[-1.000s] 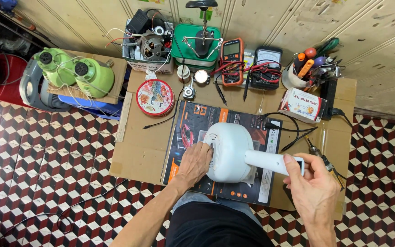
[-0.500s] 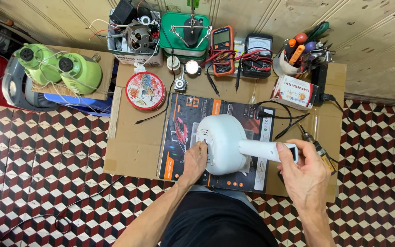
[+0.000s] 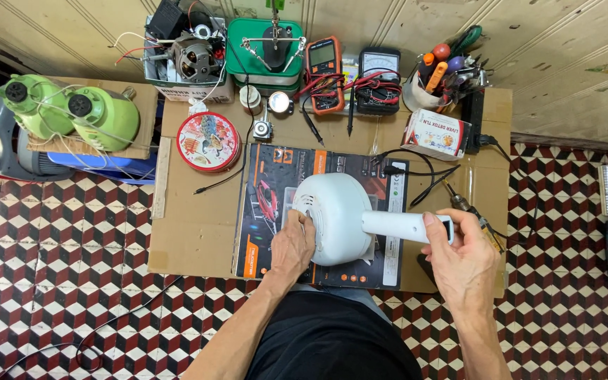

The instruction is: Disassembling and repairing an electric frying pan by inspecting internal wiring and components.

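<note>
1. While the person is sitting over a cardboard-covered low table [image 3: 198, 232], the left hand [image 3: 292, 246] is resting palm-down on the rounded body of a white handheld appliance [image 3: 336, 214], its fingers spread against the left side of the shell and not closed around anything.
2. The right hand [image 3: 462, 257] is wrapping around the far end of the appliance's pale handle [image 3: 402, 226], thumb lying along the top; the grip is closed on the handle.
3. The appliance is lying on a dark printed flat box [image 3: 269, 204] in the middle of the table, body toward the left, handle pointing right.
4. A round red tin [image 3: 207, 141] is sitting to the upper left of the box, well apart from both hands.
5. Two multimeters, one orange [image 3: 324, 63] and one black [image 3: 378, 70], are standing at the back edge with their leads trailing forward.
6. A white cup of screwdrivers [image 3: 427, 88] and a small white carton [image 3: 436, 134] are occupying the back right corner.
7. Two green motor housings [image 3: 72, 112] are resting on a separate stand to the left of the table.
8. A soldering iron [image 3: 469, 211] is lying just beyond the right hand.
</note>
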